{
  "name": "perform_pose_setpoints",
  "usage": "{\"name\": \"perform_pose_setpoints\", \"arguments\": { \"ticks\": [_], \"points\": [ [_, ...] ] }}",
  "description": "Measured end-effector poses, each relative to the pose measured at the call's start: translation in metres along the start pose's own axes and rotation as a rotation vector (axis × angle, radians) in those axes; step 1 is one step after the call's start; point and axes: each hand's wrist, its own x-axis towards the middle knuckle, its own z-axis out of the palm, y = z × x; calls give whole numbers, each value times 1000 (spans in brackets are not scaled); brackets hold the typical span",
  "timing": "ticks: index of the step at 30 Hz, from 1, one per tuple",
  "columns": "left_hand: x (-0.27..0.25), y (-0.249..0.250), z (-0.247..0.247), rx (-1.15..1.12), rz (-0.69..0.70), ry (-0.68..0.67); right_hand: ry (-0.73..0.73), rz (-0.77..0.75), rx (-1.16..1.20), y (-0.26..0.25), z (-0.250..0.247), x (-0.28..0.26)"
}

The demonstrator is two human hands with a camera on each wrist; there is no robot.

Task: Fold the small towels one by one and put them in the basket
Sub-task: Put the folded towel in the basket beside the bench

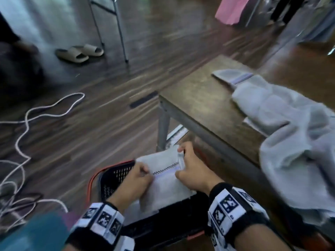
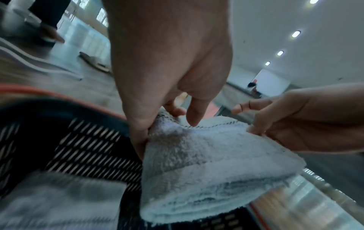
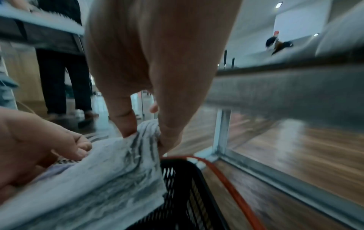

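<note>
A folded white towel [image 1: 165,185] with a checked stripe hangs over the black mesh basket [image 1: 116,176] with the orange rim. My left hand [image 1: 135,180] pinches its left edge, thumb and fingers curled on the cloth [image 2: 185,155]. My right hand [image 1: 190,169] pinches its far right corner between thumb and fingers [image 3: 145,140]. In the left wrist view another folded white towel [image 2: 59,202] lies inside the basket [image 2: 78,147]. Several unfolded pale towels [image 1: 282,124] lie heaped on the brown table [image 1: 195,95] to the right.
The table's metal leg [image 1: 163,127] stands just behind the basket. White cables [image 1: 27,124] trail over the wooden floor at left. A pair of beige slippers [image 1: 79,52] and a metal stand [image 1: 116,28] are farther back.
</note>
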Motion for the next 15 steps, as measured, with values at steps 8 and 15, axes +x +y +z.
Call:
{"name": "perform_pose_setpoints", "arguments": {
  "ticks": [8,15],
  "points": [
    [72,-80,79,165,-247,-36,-231,210,-139,81,35,64],
    [104,-95,84,238,-355,-119,-312,234,-80,106,50,95]
  ]
}}
